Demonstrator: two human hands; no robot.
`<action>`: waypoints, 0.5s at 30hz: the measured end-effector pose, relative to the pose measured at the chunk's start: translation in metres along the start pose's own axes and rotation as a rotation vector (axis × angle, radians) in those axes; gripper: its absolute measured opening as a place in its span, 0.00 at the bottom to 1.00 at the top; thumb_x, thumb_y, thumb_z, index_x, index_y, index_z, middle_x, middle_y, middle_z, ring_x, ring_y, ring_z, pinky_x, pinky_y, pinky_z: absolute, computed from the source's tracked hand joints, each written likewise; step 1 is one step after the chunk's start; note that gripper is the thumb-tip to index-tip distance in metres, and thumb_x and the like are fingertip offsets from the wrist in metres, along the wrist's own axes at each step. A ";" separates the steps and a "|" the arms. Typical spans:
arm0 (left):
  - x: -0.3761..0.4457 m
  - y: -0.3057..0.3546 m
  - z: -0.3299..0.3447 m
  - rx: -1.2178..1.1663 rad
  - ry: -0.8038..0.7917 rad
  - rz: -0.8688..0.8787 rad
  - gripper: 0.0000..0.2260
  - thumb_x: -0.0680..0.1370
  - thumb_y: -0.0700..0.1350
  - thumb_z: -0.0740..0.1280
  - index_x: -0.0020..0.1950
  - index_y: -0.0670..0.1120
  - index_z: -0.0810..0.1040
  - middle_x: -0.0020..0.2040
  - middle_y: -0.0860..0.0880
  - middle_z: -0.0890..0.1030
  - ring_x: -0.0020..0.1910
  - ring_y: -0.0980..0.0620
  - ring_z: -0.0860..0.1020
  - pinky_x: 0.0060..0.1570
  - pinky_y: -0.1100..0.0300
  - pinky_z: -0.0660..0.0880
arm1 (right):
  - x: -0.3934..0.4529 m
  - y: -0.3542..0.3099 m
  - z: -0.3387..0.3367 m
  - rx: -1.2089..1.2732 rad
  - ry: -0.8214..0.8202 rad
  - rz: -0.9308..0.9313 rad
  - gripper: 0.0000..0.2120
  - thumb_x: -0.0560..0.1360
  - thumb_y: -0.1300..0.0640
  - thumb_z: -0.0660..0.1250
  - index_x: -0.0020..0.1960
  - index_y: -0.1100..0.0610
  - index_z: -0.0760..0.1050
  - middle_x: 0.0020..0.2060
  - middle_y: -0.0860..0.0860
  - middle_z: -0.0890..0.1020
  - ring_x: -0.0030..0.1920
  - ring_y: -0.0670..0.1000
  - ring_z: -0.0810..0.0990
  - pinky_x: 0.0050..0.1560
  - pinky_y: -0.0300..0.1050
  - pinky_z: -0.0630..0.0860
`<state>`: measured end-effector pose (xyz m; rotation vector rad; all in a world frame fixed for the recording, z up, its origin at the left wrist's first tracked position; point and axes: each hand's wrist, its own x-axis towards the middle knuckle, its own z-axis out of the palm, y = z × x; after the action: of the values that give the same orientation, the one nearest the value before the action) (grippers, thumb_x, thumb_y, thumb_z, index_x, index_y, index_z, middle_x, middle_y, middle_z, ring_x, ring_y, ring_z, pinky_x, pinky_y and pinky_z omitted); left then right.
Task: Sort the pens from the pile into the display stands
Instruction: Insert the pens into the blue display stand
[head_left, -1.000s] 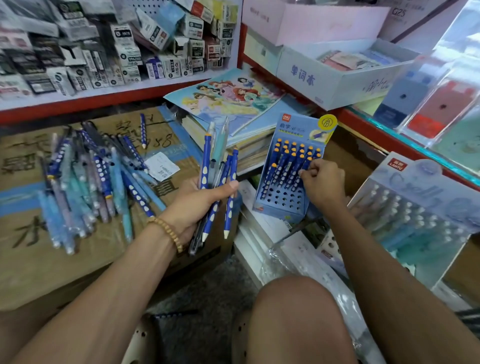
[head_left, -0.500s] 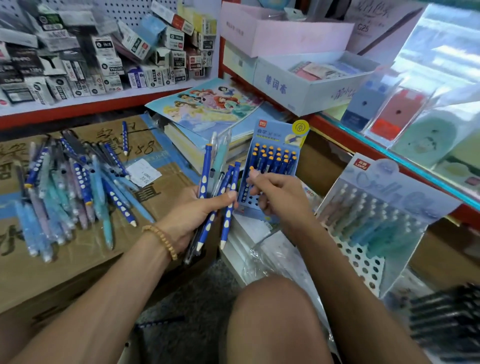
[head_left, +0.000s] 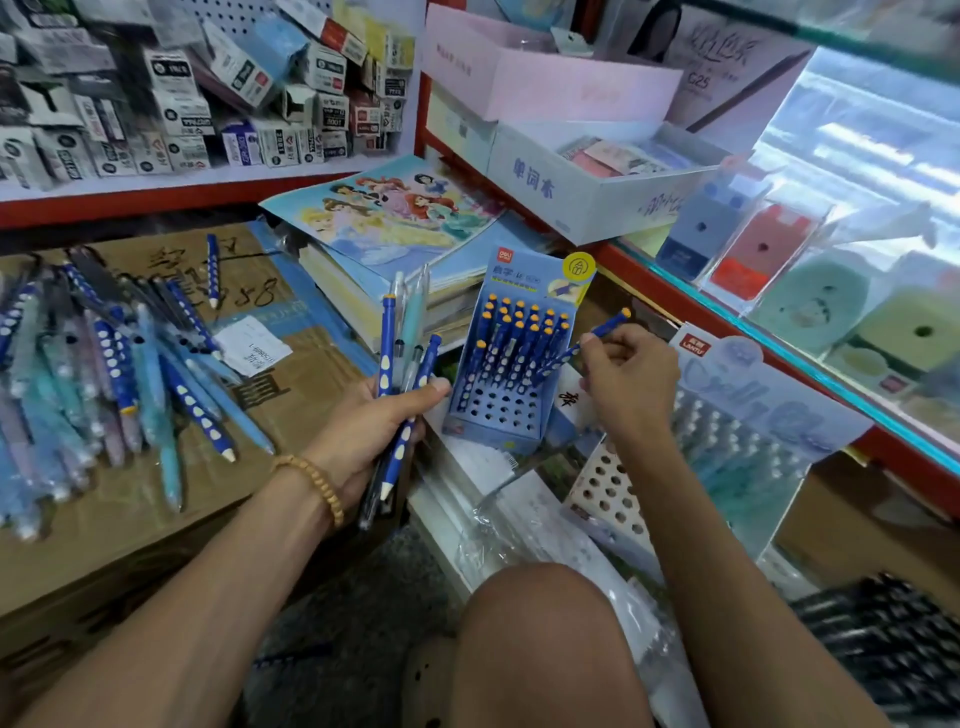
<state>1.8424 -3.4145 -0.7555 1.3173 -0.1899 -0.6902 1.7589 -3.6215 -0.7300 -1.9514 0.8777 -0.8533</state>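
Over the blue display stand (head_left: 498, 415), right hand (head_left: 628, 384) pinching one dark blue pen (head_left: 582, 345) at a slant, orange cap up, just beside the filled back rows. Left hand (head_left: 379, 421) gripping a bundle of pens (head_left: 402, 395), pile (head_left: 104, 364) lying on the cardboard surface (head_left: 291, 395) toward its left edge. Probably best: tipping the pen upright, aiming at the nearest free hole, keeping clear of neighbouring caps.
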 end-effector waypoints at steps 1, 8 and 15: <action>0.001 0.001 0.000 -0.007 -0.005 -0.001 0.19 0.75 0.42 0.71 0.59 0.30 0.75 0.24 0.52 0.68 0.21 0.56 0.66 0.20 0.66 0.63 | 0.003 0.001 0.003 -0.045 0.009 -0.007 0.08 0.76 0.54 0.70 0.38 0.52 0.77 0.33 0.48 0.82 0.37 0.52 0.83 0.44 0.59 0.82; 0.002 0.004 -0.003 -0.022 -0.111 0.007 0.36 0.61 0.53 0.75 0.60 0.30 0.75 0.26 0.50 0.68 0.23 0.54 0.65 0.21 0.66 0.63 | 0.016 0.015 0.021 -0.276 0.022 -0.063 0.08 0.78 0.57 0.68 0.42 0.60 0.79 0.29 0.42 0.75 0.30 0.39 0.71 0.31 0.28 0.65; 0.002 0.005 -0.001 -0.040 -0.128 -0.011 0.36 0.63 0.52 0.73 0.62 0.28 0.73 0.26 0.50 0.72 0.21 0.56 0.67 0.19 0.67 0.64 | 0.027 0.022 0.030 -0.260 -0.013 -0.050 0.11 0.77 0.59 0.68 0.37 0.59 0.76 0.26 0.45 0.75 0.29 0.43 0.71 0.39 0.40 0.67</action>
<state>1.8462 -3.4148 -0.7520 1.2381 -0.2710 -0.7841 1.7917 -3.6411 -0.7553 -2.2087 0.9759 -0.7856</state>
